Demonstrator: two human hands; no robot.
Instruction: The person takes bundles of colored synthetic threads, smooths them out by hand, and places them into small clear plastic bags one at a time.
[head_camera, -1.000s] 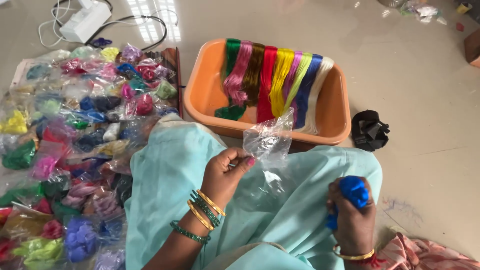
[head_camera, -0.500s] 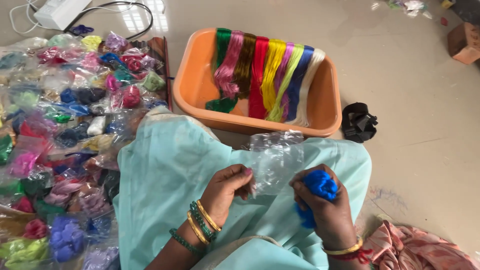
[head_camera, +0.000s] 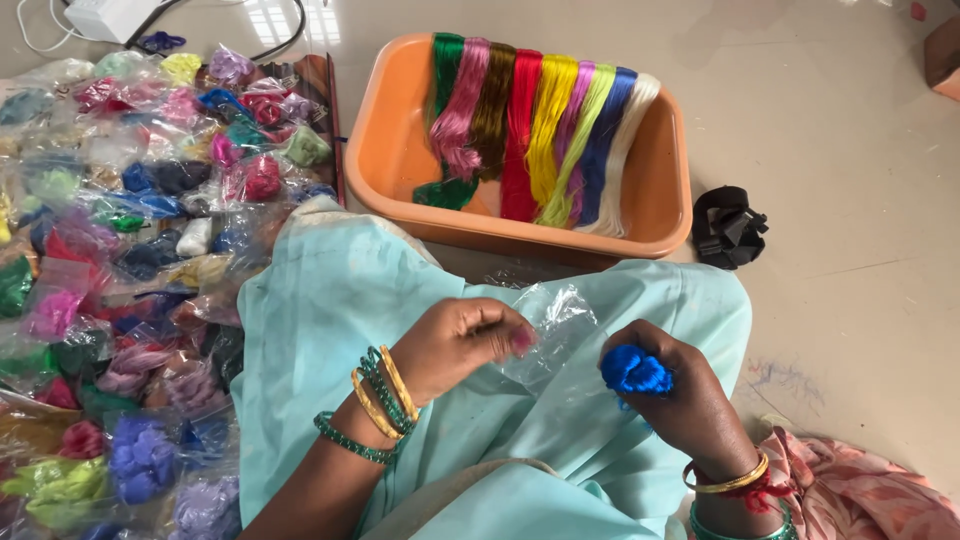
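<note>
My left hand (head_camera: 462, 345) pinches the edge of a small clear plastic bag (head_camera: 553, 325) above my lap, which is covered in pale teal cloth (head_camera: 340, 300). My right hand (head_camera: 680, 395) is closed around a bundle of bright blue thread (head_camera: 634, 371), held just right of the bag's mouth and almost touching it. Green and gold bangles ring my left wrist; a gold bangle and red thread ring my right.
An orange plastic tub (head_camera: 400, 150) ahead holds several coloured thread skeins (head_camera: 530, 130) draped over its far rim. A heap of bagged coloured threads (head_camera: 130, 250) covers the floor to my left. A black cloth lump (head_camera: 730, 227) lies right of the tub. Pink patterned fabric (head_camera: 860, 495) lies at bottom right.
My right hand has brought the blue thread up and left towards the bag. My left hand has lowered the bag closer to my lap.
</note>
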